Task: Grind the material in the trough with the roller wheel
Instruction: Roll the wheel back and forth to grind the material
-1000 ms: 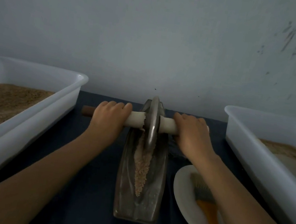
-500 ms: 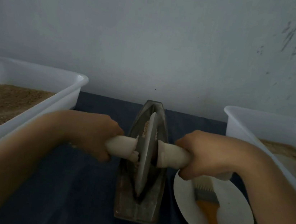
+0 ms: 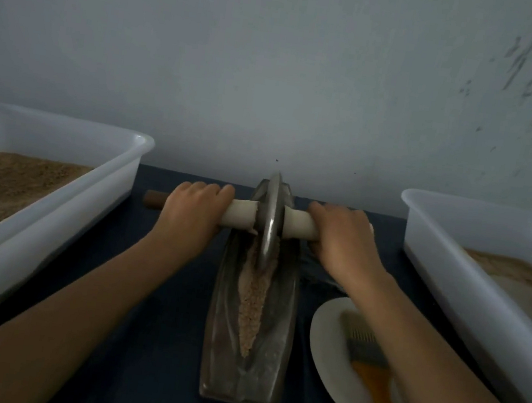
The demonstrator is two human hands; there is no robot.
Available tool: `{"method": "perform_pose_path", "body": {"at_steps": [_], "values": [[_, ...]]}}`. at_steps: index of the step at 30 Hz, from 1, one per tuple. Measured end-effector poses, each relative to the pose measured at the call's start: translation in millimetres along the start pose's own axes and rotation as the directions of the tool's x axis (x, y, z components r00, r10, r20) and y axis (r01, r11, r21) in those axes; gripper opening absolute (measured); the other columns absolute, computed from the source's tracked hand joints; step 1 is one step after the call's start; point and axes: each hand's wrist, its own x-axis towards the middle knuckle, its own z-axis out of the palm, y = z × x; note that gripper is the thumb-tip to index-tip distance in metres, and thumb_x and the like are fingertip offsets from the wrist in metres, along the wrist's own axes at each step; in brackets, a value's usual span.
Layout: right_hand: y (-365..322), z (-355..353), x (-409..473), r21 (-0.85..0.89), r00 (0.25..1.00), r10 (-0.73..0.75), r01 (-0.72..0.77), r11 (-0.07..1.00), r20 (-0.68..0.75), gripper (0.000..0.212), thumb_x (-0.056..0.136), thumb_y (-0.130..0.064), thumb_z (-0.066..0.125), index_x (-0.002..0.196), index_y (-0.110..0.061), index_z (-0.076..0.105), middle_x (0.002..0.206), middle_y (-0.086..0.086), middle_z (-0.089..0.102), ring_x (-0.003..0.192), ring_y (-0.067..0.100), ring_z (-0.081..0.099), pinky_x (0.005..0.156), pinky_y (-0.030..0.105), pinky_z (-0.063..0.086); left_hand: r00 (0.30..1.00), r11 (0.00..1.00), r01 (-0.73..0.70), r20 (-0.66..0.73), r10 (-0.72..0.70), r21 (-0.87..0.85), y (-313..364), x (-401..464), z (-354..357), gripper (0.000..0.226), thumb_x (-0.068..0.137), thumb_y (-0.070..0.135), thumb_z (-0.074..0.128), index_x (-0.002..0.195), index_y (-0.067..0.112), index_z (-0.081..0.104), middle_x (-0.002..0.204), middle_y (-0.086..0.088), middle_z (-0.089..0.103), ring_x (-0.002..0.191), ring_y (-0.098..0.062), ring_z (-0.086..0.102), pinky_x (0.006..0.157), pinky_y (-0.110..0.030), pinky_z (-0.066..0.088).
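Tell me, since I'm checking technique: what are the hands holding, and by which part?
The roller wheel, by its axle handle: left hand left of the disc, right hand right of it.

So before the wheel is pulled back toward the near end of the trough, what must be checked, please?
1. Left hand grips the axle: ok.
2. Right hand grips the axle on the other side: ok.
3. Roller wheel stands upright in the trough, at its far end: ok.
4. Material lies along the groove ahead of the wheel: ok.
5. Plate with the brush lies close beside the trough, under the right forearm: cannot tell if clear.
6. Trough fixed against sliding: cannot tell.
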Motion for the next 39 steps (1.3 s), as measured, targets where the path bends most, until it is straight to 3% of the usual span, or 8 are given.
{"method": "perform_pose_path", "body": {"at_steps": [3, 8, 12, 18, 25, 29, 32, 39], "values": [[1, 2, -1, -0.015, 1.0, -0.026, 0.026, 1.0, -0.003, 0.015, 0.086, -0.018, 0.056, 0.1, -0.018, 0.05, 0.1, 0.002, 0.059, 0.092, 0.023, 0.054, 0.068, 0.031, 0.023, 1.0, 1.0, -0.024, 0.002, 0.024, -0.006, -1, -1, -2, 0.027, 0.087, 0.027, 0.058, 0.109, 0.018, 0.045, 0.107, 0.0, 0.058, 0.098, -0.019, 0.055, 0.08, -0.027, 0.034], [0, -28, -9, 0.109, 0.939, -0.069, 0.034, 0.993, 0.337, 0.013, 0.083, -0.019, 0.061, 0.096, -0.016, 0.057, 0.097, 0.004, 0.064, 0.082, 0.019, 0.057, 0.056, 0.024, 0.031, 0.98, 0.998, -0.063, 0.188, 0.064, -0.013, -2, -7, -20, 0.029, 0.086, 0.032, 0.058, 0.109, 0.021, 0.045, 0.11, 0.001, 0.059, 0.1, -0.018, 0.057, 0.071, -0.025, 0.032], [-8, -60, -21, 0.17, 0.808, -0.137, 0.047, 0.984, 0.572, 0.02, 0.077, -0.021, 0.069, 0.095, -0.012, 0.065, 0.089, 0.005, 0.067, 0.079, 0.019, 0.064, 0.055, 0.023, 0.041, 0.887, 0.992, -0.108, 0.444, 0.128, -0.069, -3, -19, -46, 0.036, 0.081, 0.034, 0.064, 0.113, 0.028, 0.049, 0.112, 0.005, 0.059, 0.103, -0.014, 0.057, 0.074, -0.023, 0.036], [-12, -82, -33, 0.213, 0.748, -0.213, 0.098, 0.972, 0.629, 0.018, 0.074, -0.024, 0.072, 0.089, -0.017, 0.064, 0.084, 0.0, 0.067, 0.077, 0.015, 0.065, 0.062, 0.026, 0.05, 0.71, 0.974, -0.119, 0.669, 0.219, -0.192, -7, -26, -72, 0.038, 0.078, 0.034, 0.069, 0.113, 0.033, 0.053, 0.102, 0.013, 0.059, 0.091, -0.003, 0.055, 0.08, -0.018, 0.041], [-6, -47, -12, 0.149, 0.851, -0.085, 0.009, 0.989, 0.518, 0.022, 0.079, -0.021, 0.068, 0.1, -0.018, 0.062, 0.096, 0.001, 0.067, 0.086, 0.018, 0.063, 0.056, 0.022, 0.04, 0.918, 0.998, -0.05, 0.391, 0.064, -0.046, -4, -7, -33, 0.035, 0.08, 0.033, 0.064, 0.112, 0.027, 0.052, 0.11, 0.001, 0.06, 0.101, -0.02, 0.058, 0.071, -0.028, 0.036], [-1, -14, -2, 0.024, 0.987, -0.023, 0.019, 1.0, 0.159, 0.017, 0.085, -0.025, 0.059, 0.101, -0.02, 0.053, 0.103, 0.001, 0.063, 0.094, 0.022, 0.057, 0.066, 0.028, 0.028, 0.996, 0.999, -0.03, 0.081, 0.029, 0.013, -1, 1, -5, 0.027, 0.085, 0.029, 0.059, 0.107, 0.02, 0.046, 0.108, 0.0, 0.059, 0.099, -0.019, 0.056, 0.078, -0.028, 0.034], [-1, -1, 0, 0.044, 1.0, 0.029, -0.028, 0.999, -0.009, 0.018, 0.084, -0.019, 0.06, 0.1, -0.018, 0.051, 0.105, 0.002, 0.06, 0.096, 0.023, 0.054, 0.08, 0.032, 0.031, 1.0, 1.0, -0.003, 0.011, 0.003, -0.009, -1, 1, 2, 0.029, 0.085, 0.028, 0.06, 0.107, 0.018, 0.044, 0.107, 0.0, 0.056, 0.099, -0.019, 0.053, 0.078, -0.028, 0.031], [-1, -19, -8, 0.04, 0.973, -0.018, 0.009, 0.999, 0.228, 0.016, 0.083, -0.022, 0.06, 0.098, -0.018, 0.057, 0.098, 0.003, 0.063, 0.085, 0.02, 0.059, 0.062, 0.026, 0.032, 0.987, 0.999, -0.052, 0.153, 0.05, 0.006, -1, -2, -13, 0.025, 0.086, 0.029, 0.058, 0.104, 0.02, 0.045, 0.109, 0.001, 0.058, 0.1, -0.018, 0.056, 0.074, -0.025, 0.03]]}}
